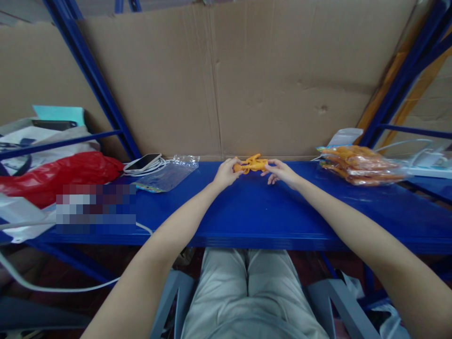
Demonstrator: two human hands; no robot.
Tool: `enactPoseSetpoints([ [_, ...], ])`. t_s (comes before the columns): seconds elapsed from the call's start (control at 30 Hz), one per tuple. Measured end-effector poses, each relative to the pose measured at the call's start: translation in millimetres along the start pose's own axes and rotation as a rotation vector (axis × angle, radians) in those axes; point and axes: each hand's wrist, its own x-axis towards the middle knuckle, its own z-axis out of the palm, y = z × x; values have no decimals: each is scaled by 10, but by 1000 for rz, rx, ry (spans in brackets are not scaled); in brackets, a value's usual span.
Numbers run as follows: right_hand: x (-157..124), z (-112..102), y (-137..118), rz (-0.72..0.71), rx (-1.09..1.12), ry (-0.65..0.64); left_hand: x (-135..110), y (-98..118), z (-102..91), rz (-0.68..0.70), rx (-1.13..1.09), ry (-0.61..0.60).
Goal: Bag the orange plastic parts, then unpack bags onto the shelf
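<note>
Head view, orange plastic piece: I see it (257,165) between both hands, near the back of the blue tabletop (261,212).
Left hand: closed (226,173) on the piece's left end, probably to steady it.
Right hand: thumb and forefinger (281,173) at the other end, remaining fingers loose; I can't tell whether it grips, though it may be guiding that end.
Clear bag: flat (173,173), left of the hands, perhaps kept within reach.
Wrapped orange bundle: piled (360,165) well right, likely set aside from the working spot.
Back edge: cardboard panel (275,84) stands just beyond, so I'd have little forward room.
Front edge: well behind the hands; I judge the blue stretch between ample for drawing back.
</note>
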Motion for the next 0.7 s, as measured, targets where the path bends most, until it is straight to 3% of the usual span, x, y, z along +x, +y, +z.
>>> enactPoseSetpoints([
  [0.23,-18,-25,-3,21,-24,-40,-9,-9,-14,17,26,12],
  [0.53,-61,15,-81,27,28,82,7,-16,47,66,-31,61],
  [0.7,-31,-56,-34,-13,61,-68,4,-20,46,64,-17,75],
])
